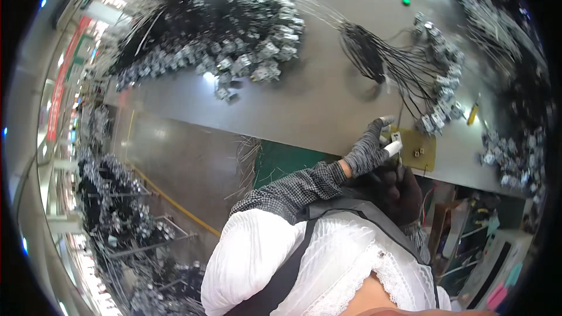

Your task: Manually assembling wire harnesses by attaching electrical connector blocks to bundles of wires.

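Observation:
My left hand [367,151], in a grey knit glove with white fingertips, is at the table's near edge, pinching a small white connector [396,138] over a brown board [422,151]. My right hand [403,192], in a dark glove, is curled just below the left one and touches it. What the right hand holds is hidden. A bundle of thin black wires [374,52] ending in grey-white connectors [440,114] fans out on the table right beyond the board.
The grey table [328,99] carries a big heap of wired connectors [234,47] at the far left and more heaps at the right [515,158]. A yellow-handled tool [472,114] lies near the board. Racks of similar parts [117,210] stand on the floor at left.

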`<state>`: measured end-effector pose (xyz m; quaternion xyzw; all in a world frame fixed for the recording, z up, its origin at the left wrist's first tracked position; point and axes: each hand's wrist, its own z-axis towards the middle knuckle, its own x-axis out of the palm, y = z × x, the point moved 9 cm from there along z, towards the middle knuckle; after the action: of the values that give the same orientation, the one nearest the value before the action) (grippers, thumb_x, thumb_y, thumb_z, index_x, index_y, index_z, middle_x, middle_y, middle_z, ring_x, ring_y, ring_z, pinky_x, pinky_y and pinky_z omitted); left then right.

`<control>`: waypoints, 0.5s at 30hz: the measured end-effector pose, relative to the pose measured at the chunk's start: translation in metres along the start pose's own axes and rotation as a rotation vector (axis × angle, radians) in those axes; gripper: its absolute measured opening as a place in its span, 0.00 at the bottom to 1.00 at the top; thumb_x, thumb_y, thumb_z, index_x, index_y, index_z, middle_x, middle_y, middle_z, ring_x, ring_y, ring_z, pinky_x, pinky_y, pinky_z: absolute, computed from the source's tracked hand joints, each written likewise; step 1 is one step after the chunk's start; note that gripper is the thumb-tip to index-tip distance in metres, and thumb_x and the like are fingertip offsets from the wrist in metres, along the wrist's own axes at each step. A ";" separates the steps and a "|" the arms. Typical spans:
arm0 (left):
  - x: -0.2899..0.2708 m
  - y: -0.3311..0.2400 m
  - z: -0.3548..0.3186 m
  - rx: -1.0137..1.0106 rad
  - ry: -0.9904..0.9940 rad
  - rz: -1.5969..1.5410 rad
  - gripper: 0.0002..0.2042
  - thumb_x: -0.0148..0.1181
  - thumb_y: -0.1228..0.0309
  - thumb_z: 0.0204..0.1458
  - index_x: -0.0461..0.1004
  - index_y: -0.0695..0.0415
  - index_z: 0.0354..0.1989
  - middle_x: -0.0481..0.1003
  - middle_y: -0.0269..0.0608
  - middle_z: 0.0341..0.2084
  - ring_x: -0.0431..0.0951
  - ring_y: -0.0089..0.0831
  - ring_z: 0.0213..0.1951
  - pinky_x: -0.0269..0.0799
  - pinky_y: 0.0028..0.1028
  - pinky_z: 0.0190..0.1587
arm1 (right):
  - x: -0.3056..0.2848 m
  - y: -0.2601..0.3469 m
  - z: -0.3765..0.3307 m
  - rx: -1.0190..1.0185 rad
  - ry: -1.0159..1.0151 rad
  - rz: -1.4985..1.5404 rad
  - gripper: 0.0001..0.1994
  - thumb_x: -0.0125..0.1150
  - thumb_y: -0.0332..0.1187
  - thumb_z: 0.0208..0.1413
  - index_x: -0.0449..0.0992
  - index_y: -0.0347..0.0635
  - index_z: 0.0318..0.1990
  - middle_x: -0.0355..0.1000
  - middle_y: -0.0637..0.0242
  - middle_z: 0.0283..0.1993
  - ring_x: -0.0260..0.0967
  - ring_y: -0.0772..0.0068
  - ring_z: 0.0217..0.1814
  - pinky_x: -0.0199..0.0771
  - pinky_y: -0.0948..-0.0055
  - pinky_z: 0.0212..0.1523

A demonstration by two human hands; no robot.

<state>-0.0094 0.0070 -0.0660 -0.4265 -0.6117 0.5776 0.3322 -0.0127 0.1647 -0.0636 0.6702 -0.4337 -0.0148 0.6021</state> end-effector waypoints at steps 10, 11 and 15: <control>-0.062 0.059 -0.001 -0.040 -0.317 0.101 0.31 0.69 0.75 0.59 0.65 0.60 0.71 0.75 0.55 0.58 0.76 0.28 0.44 0.75 0.32 0.57 | -0.045 -0.020 0.004 0.136 -0.151 -0.032 0.17 0.49 0.47 0.76 0.75 0.42 0.48 0.72 0.71 0.32 0.66 0.78 0.29 0.69 0.76 0.30; -0.070 0.054 -0.002 0.118 -0.415 0.252 0.31 0.72 0.75 0.56 0.68 0.59 0.69 0.75 0.51 0.57 0.76 0.29 0.43 0.77 0.32 0.54 | -0.038 -0.025 0.005 0.312 -0.118 0.367 0.16 0.53 0.42 0.75 0.75 0.39 0.57 0.77 0.67 0.40 0.72 0.74 0.35 0.75 0.74 0.34; -0.064 0.023 0.005 0.254 -0.393 0.560 0.35 0.68 0.77 0.59 0.59 0.60 0.75 0.73 0.51 0.61 0.75 0.33 0.51 0.74 0.31 0.59 | -0.034 0.004 0.015 0.310 -0.132 0.083 0.22 0.50 0.52 0.76 0.77 0.40 0.43 0.72 0.69 0.28 0.67 0.78 0.27 0.69 0.75 0.31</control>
<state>0.0160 -0.0541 -0.0840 -0.4137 -0.4467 0.7885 0.0874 -0.0440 0.1740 -0.0819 0.7341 -0.4969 0.0332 0.4617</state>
